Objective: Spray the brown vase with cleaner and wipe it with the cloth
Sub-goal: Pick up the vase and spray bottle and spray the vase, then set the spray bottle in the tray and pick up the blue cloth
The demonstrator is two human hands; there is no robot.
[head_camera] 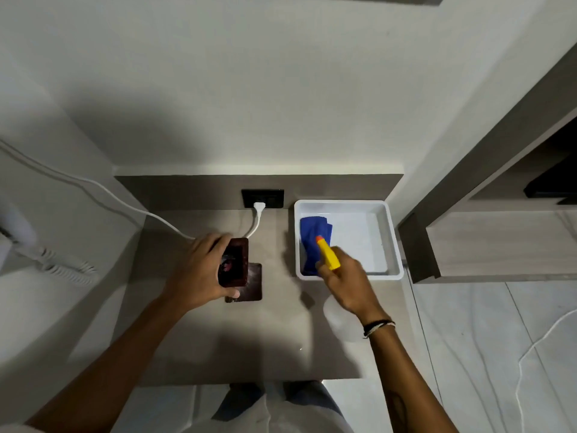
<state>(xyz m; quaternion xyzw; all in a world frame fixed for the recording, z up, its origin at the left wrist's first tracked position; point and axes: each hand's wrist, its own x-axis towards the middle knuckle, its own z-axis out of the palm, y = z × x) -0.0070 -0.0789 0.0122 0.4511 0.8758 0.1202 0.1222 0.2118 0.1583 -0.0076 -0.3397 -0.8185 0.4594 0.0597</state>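
The brown vase is square-mouthed and dark, standing on the grey desk left of centre. My left hand grips it around its left side and rim. A spray bottle with a yellow head and orange nozzle is held in my right hand; its clear body shows below my wrist. The nozzle points up and left, over the near left corner of the white tray. A blue cloth lies crumpled in the tray's left part.
A black wall socket holds a white plug, and its cable runs left across the wall. A coiled white cord hangs at the far left. Wooden shelving stands on the right over a pale floor.
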